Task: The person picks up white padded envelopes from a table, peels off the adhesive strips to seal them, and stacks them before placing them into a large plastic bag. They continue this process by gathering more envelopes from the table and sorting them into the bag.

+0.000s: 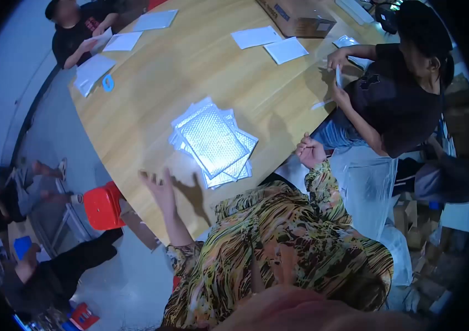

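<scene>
A loose, overlapping pile of silvery bubble mailers lies on the wooden table in front of me. My left hand is raised over the table edge to the left of the pile. Its fingers are spread, and nothing is in it. My right hand is off to the right of the pile, by the table's edge. Its fingers are curled in toward the palm, with nothing visible in them. Neither hand touches the mailers.
White envelopes lie near a box and a blue tape roll. One person sits at the right, another stands far left, both handling envelopes. A red stool stands left of the table. Cartons crowd the right.
</scene>
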The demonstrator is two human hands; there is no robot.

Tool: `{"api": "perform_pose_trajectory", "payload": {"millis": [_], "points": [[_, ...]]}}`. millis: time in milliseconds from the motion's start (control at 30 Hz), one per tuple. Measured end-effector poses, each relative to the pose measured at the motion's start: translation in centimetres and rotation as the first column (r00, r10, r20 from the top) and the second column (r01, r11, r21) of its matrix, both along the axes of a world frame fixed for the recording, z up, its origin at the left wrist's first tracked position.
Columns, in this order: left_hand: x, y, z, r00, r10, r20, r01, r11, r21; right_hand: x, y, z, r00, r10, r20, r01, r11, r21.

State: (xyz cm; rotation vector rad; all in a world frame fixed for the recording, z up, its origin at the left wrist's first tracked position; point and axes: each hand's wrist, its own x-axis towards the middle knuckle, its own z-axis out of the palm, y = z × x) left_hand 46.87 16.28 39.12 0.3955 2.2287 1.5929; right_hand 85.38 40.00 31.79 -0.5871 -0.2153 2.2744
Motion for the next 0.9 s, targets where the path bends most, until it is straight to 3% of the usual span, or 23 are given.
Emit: {"api": "perform_pose_trajectory", "payload": {"millis": [67, 133, 200, 267, 333, 367, 400, 433, 467, 533, 633, 667, 733, 800, 833, 867, 900], "points": [[2.3, 1.8, -2.5, 0.939, -0.277, -0.204, 0.239, 0.951, -0.194, -0.1, 0.4, -0.2, 0.998, -0.005, 0.056, 0.009, 0.997, -0.079], [4.6, 4.3, -5.9, 0.729, -0.555, -0.402, 0.428, 0.827, -0.364, -0.8, 0.6, 0.5, 0.998, 0.011, 0.059, -0.007, 0.998, -0.066], [7.5, 6.6, -5.4, 0.675, -0.673, -0.301, 0.522, 0.725, -0.450, -1.4, 0.6, 0.5, 0.994, 0.033, 0.109, -0.022, 0.995, -0.100], [10.0, 7.7, -6.0, 0.629, -0.690, -0.358, 0.442, 0.696, -0.566, -1.8, 0.9, -0.1, 0.990, 0.083, 0.118, -0.063, 0.985, -0.162], [11.1, 7.8, -9.9, 0.572, -0.787, -0.231, 0.547, 0.576, -0.608, -1.5, 0.6, -0.2, 0.987, 0.065, 0.146, -0.032, 0.976, -0.217], [12.0, 7.2, -12.0, 0.544, -0.798, -0.259, 0.543, 0.570, -0.617, -1.4, 0.4, -0.2, 0.994, 0.110, 0.006, -0.108, 0.986, -0.127], [12.1, 6.2, -13.4, 0.530, -0.793, -0.301, 0.511, 0.581, -0.633, -1.9, 0.2, -0.1, 0.979, 0.110, 0.171, -0.091, 0.990, -0.112], [11.8, 5.1, -13.3, 0.525, -0.794, -0.307, 0.514, 0.583, -0.629, -2.1, 0.1, 0.2, 0.966, 0.156, 0.204, -0.126, 0.980, -0.155], [11.2, 4.4, -12.8, 0.510, -0.797, -0.325, 0.518, 0.585, -0.623, -2.0, -0.2, -0.2, 0.976, 0.192, 0.104, -0.182, 0.978, -0.097], [9.9, 2.9, -13.2, 0.521, -0.807, -0.277, 0.514, 0.556, -0.653, -2.0, 0.2, -2.6, 0.941, 0.176, 0.289, -0.116, 0.970, -0.213], [7.1, -1.5, -13.1, 0.530, -0.792, -0.303, 0.526, 0.588, -0.615, -4.1, -0.8, -4.8, 0.911, 0.386, 0.148, -0.345, 0.907, -0.244], [9.6, 1.7, -12.3, 0.505, -0.820, -0.270, 0.539, 0.544, -0.643, -1.4, 2.7, -5.9, 0.914, 0.392, 0.106, -0.347, 0.889, -0.299], [9.2, 1.6, -11.8, 0.565, -0.783, -0.260, 0.496, 0.574, -0.651, -3.3, 4.2, -8.0, 0.890, 0.452, 0.055, -0.410, 0.849, -0.333], [7.8, 1.8, -13.2, 0.827, -0.513, -0.233, 0.402, 0.827, -0.393, -4.2, 5.3, -8.7, 0.893, 0.450, 0.032, -0.417, 0.850, -0.323], [6.9, 1.0, -14.1, 0.825, -0.416, -0.384, 0.258, 0.880, -0.398, -4.9, 5.6, -9.0, 0.887, 0.460, 0.022, -0.431, 0.846, -0.313], [5.1, 0.3, -11.4, 0.822, -0.453, -0.345, 0.275, 0.846, -0.457, -5.7, 5.7, -9.5, 0.885, 0.466, 0.010, -0.442, 0.844, -0.304], [4.4, -0.8, -11.5, 0.851, -0.358, -0.385, 0.189, 0.891, -0.413, -6.6, 5.1, -9.5, 0.887, 0.461, -0.033, -0.445, 0.832, -0.331]]}}
